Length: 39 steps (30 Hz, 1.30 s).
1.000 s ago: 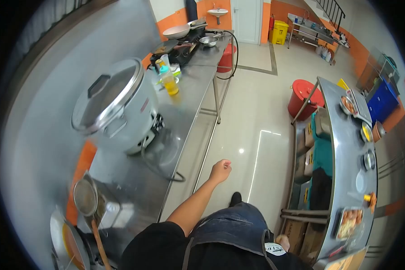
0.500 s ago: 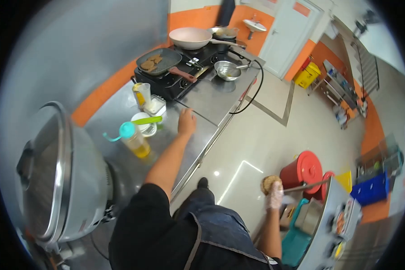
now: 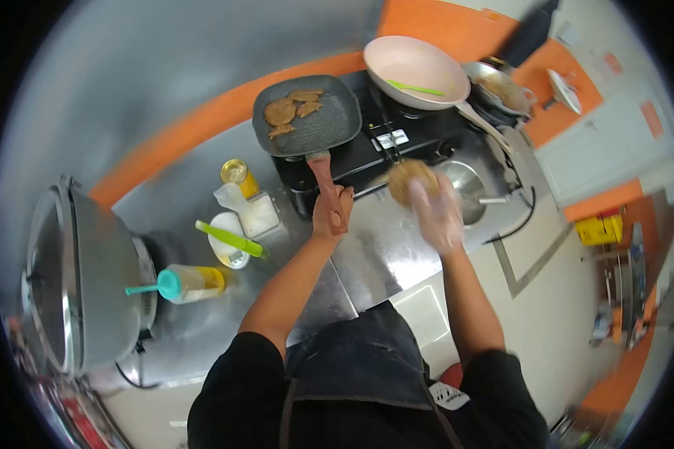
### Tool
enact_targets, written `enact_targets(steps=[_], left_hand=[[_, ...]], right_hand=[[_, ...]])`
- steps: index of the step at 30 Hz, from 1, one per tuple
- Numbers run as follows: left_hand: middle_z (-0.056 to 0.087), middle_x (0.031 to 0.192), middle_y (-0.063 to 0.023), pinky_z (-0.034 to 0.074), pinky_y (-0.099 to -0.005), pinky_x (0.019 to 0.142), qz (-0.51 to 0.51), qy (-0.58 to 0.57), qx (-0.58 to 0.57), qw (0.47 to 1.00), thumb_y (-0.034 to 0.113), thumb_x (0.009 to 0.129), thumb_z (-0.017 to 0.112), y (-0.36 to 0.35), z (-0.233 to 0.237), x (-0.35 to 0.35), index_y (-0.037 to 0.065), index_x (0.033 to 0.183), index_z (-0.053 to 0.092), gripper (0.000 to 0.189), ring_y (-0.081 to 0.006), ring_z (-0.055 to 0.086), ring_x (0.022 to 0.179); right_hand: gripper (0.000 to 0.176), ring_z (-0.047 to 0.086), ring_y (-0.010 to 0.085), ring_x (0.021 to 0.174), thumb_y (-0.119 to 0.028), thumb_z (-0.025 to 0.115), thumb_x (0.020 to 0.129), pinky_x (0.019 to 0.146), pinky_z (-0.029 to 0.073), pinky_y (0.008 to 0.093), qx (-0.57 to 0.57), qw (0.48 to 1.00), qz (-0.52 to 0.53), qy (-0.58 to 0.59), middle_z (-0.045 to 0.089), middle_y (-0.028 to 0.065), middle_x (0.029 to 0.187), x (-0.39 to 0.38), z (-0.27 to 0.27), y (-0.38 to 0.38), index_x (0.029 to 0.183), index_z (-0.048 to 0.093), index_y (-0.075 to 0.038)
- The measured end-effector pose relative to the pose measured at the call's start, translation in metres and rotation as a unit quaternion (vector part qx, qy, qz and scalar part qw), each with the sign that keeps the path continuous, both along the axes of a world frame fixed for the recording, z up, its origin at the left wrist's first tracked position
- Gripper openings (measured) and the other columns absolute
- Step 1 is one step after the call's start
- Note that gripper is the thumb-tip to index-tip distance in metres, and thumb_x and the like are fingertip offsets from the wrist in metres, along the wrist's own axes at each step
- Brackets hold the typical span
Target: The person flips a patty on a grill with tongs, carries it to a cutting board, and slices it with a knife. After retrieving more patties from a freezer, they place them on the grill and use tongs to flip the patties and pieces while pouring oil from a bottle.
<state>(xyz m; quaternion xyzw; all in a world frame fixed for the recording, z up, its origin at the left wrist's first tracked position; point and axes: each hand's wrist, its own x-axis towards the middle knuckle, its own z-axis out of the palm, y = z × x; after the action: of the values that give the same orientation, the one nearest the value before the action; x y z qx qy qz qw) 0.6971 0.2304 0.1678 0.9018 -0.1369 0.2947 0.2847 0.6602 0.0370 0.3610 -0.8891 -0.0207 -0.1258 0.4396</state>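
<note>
My left hand (image 3: 332, 212) is wrapped round the reddish-brown handle of a dark square pan (image 3: 329, 123), which sits on the black stove (image 3: 419, 135). Several browned pieces (image 3: 281, 112) lie in the pan's left part. My right hand (image 3: 438, 215), in a clear glove and slightly blurred, holds a round brown patty-like item (image 3: 412, 182) above the counter's stove side. A metal strainer or bowl (image 3: 464, 183), partly hidden by the right hand, is just beyond it.
A pink pan (image 3: 419, 67) with a green utensil and a metal pot (image 3: 502, 93) stand on the stove. An oil bottle (image 3: 195, 283), a white bowl (image 3: 221, 233), a square container (image 3: 260, 215) and a yellow can (image 3: 236, 173) are left. A large cooker (image 3: 101, 277) stands far left.
The view has turned toward the stove. My left hand has moved from above the counter onto the pan handle. My right hand has brought the round item from the floor side over to the stove.
</note>
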Motion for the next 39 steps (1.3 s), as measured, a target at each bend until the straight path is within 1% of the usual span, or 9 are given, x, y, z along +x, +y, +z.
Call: enact_targets(steps=[8, 10, 15, 17, 21, 27, 29, 32, 39], left_hand=[[0.059, 0.1, -0.0106, 0.05, -0.033, 0.071, 0.232, 0.115, -0.272, 0.927, 0.012, 0.088, 0.066, -0.055, -0.017, -0.008, 0.002, 0.119, 0.058, 0.034, -0.0222, 0.061, 0.08], [0.058, 0.104, -0.012, 0.05, -0.0296, 0.071, 0.252, 0.167, -0.308, 0.902, 0.012, 0.089, 0.065, -0.067, 0.012, -0.028, 0.003, 0.126, 0.054, 0.04, -0.0184, 0.06, 0.081], [0.056, 0.113, -0.0166, 0.053, -0.0309, 0.068, 0.277, 0.171, -0.24, 0.915, 0.008, 0.086, 0.065, -0.06, 0.032, -0.102, 0.003, 0.125, 0.055, 0.041, -0.0245, 0.062, 0.085], [0.056, 0.115, -0.0202, 0.055, -0.0317, 0.066, 0.292, 0.202, -0.243, 0.903, 0.005, 0.084, 0.064, -0.055, 0.043, -0.138, 0.002, 0.123, 0.056, 0.04, -0.0283, 0.063, 0.088], [0.057, 0.112, -0.0179, 0.056, -0.031, 0.066, 0.356, 0.24, -0.252, 0.867, 0.001, 0.084, 0.062, -0.044, 0.033, -0.21, 0.001, 0.122, 0.055, 0.038, -0.0259, 0.065, 0.083], [0.059, 0.107, -0.0158, 0.054, -0.0298, 0.063, 0.434, 0.242, -0.229, 0.837, -0.002, 0.084, 0.059, -0.031, 0.008, -0.321, -0.001, 0.121, 0.055, 0.037, -0.0224, 0.063, 0.074], [0.058, 0.107, -0.0157, 0.054, -0.0297, 0.061, 0.46, 0.279, -0.233, 0.81, -0.002, 0.084, 0.059, -0.029, -0.007, -0.353, -0.003, 0.12, 0.055, 0.036, -0.0216, 0.063, 0.073], [0.058, 0.107, -0.0154, 0.053, -0.0297, 0.059, 0.466, 0.292, -0.265, 0.792, -0.001, 0.085, 0.058, -0.027, -0.003, -0.377, -0.003, 0.12, 0.055, 0.036, -0.0216, 0.063, 0.074], [0.059, 0.105, -0.0143, 0.053, -0.0293, 0.057, 0.495, 0.294, -0.261, 0.775, 0.0, 0.085, 0.057, -0.013, -0.007, -0.418, -0.002, 0.117, 0.057, 0.032, -0.0213, 0.063, 0.073]], right_hand=[[0.049, 0.06, 0.0388, 0.108, -0.041, 0.048, 0.092, 0.094, 0.046, 0.0456, -0.191, 0.932, 0.309, -0.014, 0.062, 0.0282, 0.111, 0.228, 0.0, 0.109, 0.109, 0.063, 0.003], [0.052, 0.06, 0.0363, 0.111, -0.043, 0.043, 0.094, 0.096, 0.046, 0.0437, -0.434, 0.801, 0.408, 0.049, 0.063, 0.0256, 0.114, 0.238, 0.021, 0.11, 0.107, 0.066, 0.001], [0.052, 0.061, 0.0358, 0.109, -0.04, 0.038, 0.096, 0.096, 0.046, 0.0441, -0.353, 0.866, 0.354, 0.025, 0.065, 0.022, 0.113, 0.246, 0.019, 0.118, 0.106, 0.067, 0.002], [0.051, 0.061, 0.0365, 0.108, -0.04, 0.039, 0.095, 0.095, 0.046, 0.0445, -0.404, 0.78, 0.477, 0.011, 0.065, 0.0224, 0.111, 0.244, 0.011, 0.141, 0.105, 0.067, 0.002], [0.046, 0.06, 0.0367, 0.104, -0.038, 0.03, 0.101, 0.093, 0.046, 0.0444, -0.484, 0.76, 0.426, -0.083, 0.065, 0.0159, 0.102, 0.231, 0.008, 0.152, 0.098, 0.064, -0.007], [0.018, 0.065, 0.0346, 0.091, -0.014, 0.052, 0.085, 0.083, 0.052, 0.0424, -0.456, 0.793, 0.354, -0.195, 0.066, 0.0202, 0.09, 0.202, 0.013, 0.062, 0.088, 0.066, -0.002], [0.017, 0.065, 0.0329, 0.093, -0.015, 0.053, 0.085, 0.084, 0.051, 0.0432, -0.325, 0.911, 0.248, -0.06, 0.067, 0.0182, 0.091, 0.186, 0.0, 0.069, 0.087, 0.065, -0.003], [0.02, 0.065, 0.0318, 0.095, -0.019, 0.054, 0.086, 0.085, 0.051, 0.0426, -0.401, 0.831, 0.34, -0.183, 0.068, 0.0154, 0.093, 0.194, 0.003, 0.116, 0.088, 0.066, -0.003], [0.032, 0.064, 0.0286, 0.11, -0.028, 0.059, 0.086, 0.093, 0.052, 0.0384, -0.447, 0.843, 0.283, 0.094, 0.067, 0.0139, 0.117, 0.188, 0.03, 0.206, 0.108, 0.072, -0.01]])
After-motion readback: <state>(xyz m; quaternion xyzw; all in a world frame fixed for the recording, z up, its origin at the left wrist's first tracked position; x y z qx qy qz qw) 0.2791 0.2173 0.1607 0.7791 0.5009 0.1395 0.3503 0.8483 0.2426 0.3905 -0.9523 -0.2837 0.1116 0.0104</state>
